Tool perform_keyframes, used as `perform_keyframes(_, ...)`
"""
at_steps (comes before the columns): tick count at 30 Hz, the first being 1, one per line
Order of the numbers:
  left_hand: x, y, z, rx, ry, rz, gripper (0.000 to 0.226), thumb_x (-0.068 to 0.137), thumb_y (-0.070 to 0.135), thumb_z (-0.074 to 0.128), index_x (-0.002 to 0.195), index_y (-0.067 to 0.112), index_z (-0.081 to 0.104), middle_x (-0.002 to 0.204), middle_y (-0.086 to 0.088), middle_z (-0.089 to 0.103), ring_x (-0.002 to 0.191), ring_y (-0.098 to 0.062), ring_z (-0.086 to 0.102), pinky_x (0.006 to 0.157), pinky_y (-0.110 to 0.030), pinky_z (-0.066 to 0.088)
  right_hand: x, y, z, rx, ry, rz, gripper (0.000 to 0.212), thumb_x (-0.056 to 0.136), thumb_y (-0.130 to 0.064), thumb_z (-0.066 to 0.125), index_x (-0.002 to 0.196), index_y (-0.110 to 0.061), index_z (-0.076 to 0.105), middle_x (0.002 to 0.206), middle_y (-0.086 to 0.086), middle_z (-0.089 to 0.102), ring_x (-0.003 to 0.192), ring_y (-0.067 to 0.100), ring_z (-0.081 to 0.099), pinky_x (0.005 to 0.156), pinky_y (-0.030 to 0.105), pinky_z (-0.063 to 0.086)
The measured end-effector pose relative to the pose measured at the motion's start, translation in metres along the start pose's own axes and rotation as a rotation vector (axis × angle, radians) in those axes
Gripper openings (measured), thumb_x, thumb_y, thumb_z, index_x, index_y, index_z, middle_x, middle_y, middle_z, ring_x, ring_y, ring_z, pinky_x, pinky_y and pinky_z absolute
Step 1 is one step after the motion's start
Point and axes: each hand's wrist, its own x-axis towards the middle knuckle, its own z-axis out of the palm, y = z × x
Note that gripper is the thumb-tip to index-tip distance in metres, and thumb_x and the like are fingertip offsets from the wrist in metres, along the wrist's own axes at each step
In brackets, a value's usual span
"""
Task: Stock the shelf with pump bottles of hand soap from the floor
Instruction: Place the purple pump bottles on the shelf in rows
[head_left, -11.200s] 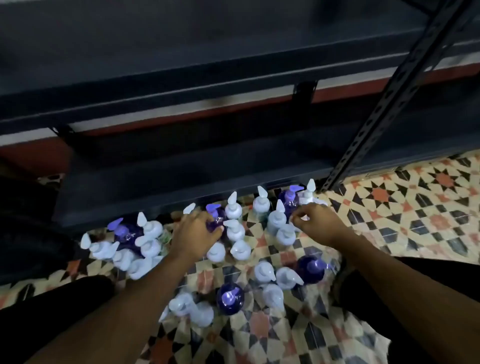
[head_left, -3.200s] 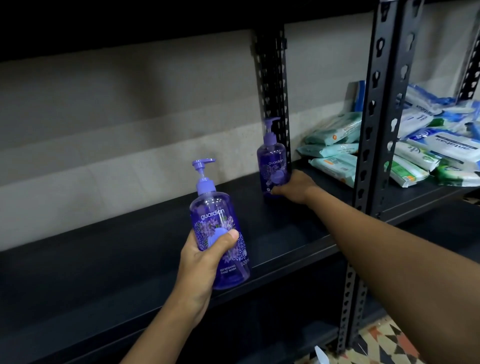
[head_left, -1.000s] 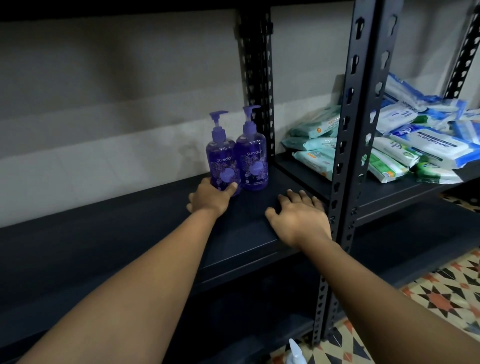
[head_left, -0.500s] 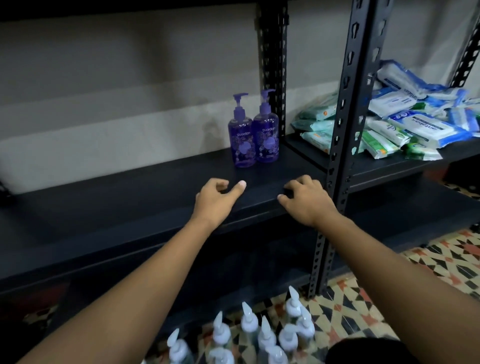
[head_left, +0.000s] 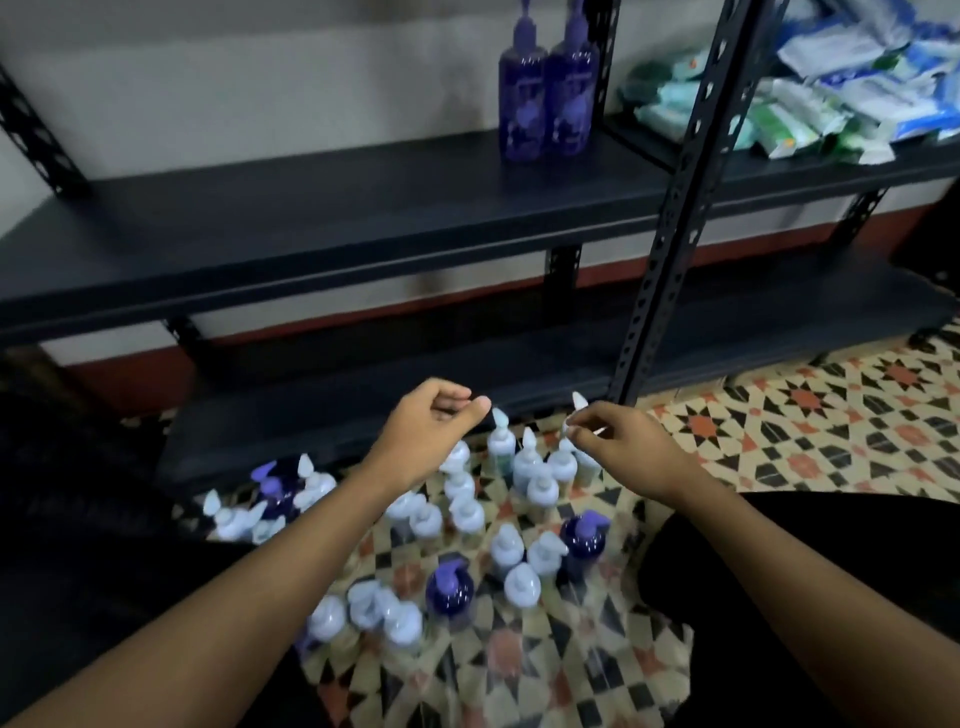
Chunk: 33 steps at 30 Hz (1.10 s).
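Two purple bottles stand together on the shelf; the floor bottles cluster on the tiled floor. The left hand hovers loosely curled and empty. Whether the right hand pinches a white pump cannot be told. Best practice: grasp bodies, not nozzles, and lift straight up.

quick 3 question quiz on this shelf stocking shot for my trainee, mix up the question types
1. How many purple bottles stand on the shelf?
2. True or false: the packs of wipes lie in the same bay as those bottles.
3. Most floor bottles have pump tops that are: A white, B purple, C green.
Key: 1 two; 2 false, they lie right of the upright post; 3 A.
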Motion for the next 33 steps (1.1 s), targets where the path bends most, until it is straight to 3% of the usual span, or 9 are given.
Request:
perform_keyframes(4,-0.035,-0.062,0.012,0.030,-0.052,-0.127,0.032,0.088,0.044,0.074,0.108,0.021,0.066,0.103,0.008,0.067,0.092,0.003,0.063,0.073,-0.007,0.046,-0.029,0.031,0.030,0.007,-0.055,0.118,0.011,0.094,-0.033,0.064,0.099,-0.027,0.071,0.093,-0.013,0.071,0.088,0.008,0.066,0.081,0.031,0.050)
perform_keyframes(7,-0.052,-0.098,0.025,0.080,-0.142,-0.252,0.037,0.087,0.046,0.074,0.110,0.019,0.063,0.104,0.007,0.066,0.092,-0.003,0.063,0.080,-0.019,0.050,-0.041,0.051,0.050,0.015,-0.108,0.187,0.014,0.094,-0.030,0.064,0.100,-0.019,0.071,0.094,-0.007,0.072,0.093,0.015,0.066,0.087,0.035,0.051)
perform_keyframes(10,-0.055,-0.126,0.044,0.196,-0.242,-0.371,0.031,0.089,0.040,0.072,0.079,0.013,0.062,0.076,0.001,0.060,0.070,-0.013,0.055,0.072,-0.031,0.045,-0.049,0.070,0.068,-0.033,-0.202,0.247,0.014,0.095,-0.028,0.063,0.093,-0.016,0.071,0.094,-0.002,0.073,0.094,0.019,0.066,0.089,0.035,0.049)
perform_keyframes(12,-0.058,-0.146,0.060,0.294,-0.298,-0.428,0.048,0.090,0.037,0.070,0.054,0.015,0.049,0.054,-0.001,0.047,0.055,-0.016,0.044,0.065,-0.031,0.037,-0.051,0.086,0.079,-0.068,-0.312,0.287,0.018,0.094,-0.028,0.064,0.092,-0.013,0.072,0.094,0.001,0.072,0.096,0.021,0.065,0.090,0.036,0.050)
perform_keyframes(14,-0.067,-0.165,0.073,0.349,-0.314,-0.465,0.053,0.090,0.035,0.070,0.050,0.016,0.040,0.052,-0.001,0.040,0.053,-0.018,0.040,0.061,-0.029,0.033,-0.052,0.099,0.085,-0.132,-0.399,0.343,0.018,0.092,-0.030,0.065,0.093,-0.014,0.072,0.100,0.004,0.071,0.100,0.023,0.064,0.092,0.037,0.050)
perform_keyframes(18,-0.084,-0.193,0.097,0.348,-0.211,-0.551,0.037,0.081,0.039,0.075,0.068,0.012,0.054,0.067,-0.002,0.053,0.071,-0.023,0.056,0.064,-0.030,0.042,-0.047,0.124,0.094,-0.187,-0.438,0.403,0.018,0.090,-0.031,0.068,0.102,-0.018,0.070,0.104,0.004,0.067,0.107,0.026,0.063,0.092,0.034,0.049)
perform_keyframes(21,-0.090,-0.222,0.111,0.253,-0.051,-0.557,0.059,0.063,0.052,0.077,0.105,0.014,0.063,0.100,-0.007,0.065,0.089,-0.029,0.068,0.078,-0.038,0.057,-0.043,0.142,0.101,-0.234,-0.402,0.425,0.038,0.088,-0.038,0.072,0.118,-0.014,0.067,0.109,0.007,0.069,0.108,0.024,0.062,0.091,0.031,0.048)
perform_keyframes(25,-0.103,-0.207,0.115,0.227,0.104,-0.573,0.073,0.072,0.024,0.088,0.131,0.004,0.049,0.123,-0.014,0.048,0.104,-0.033,0.057,0.080,-0.033,0.044,-0.038,0.164,0.116,-0.188,-0.334,0.463,0.056,0.086,-0.041,0.075,0.132,-0.012,0.057,0.121,0.014,0.065,0.113,0.031,0.060,0.093,0.036,0.048)
perform_keyframes(33,-0.081,-0.234,0.127,0.167,0.193,-0.548,0.087,0.066,0.026,0.092,0.138,0.009,0.046,0.130,-0.014,0.056,0.115,-0.032,0.060,0.095,-0.048,0.053,-0.019,0.187,0.141,-0.075,-0.147,0.485,0.074,0.079,-0.049,0.077,0.140,-0.021,0.047,0.132,0.013,0.053,0.122,0.033,0.054,0.096,0.039,0.047)
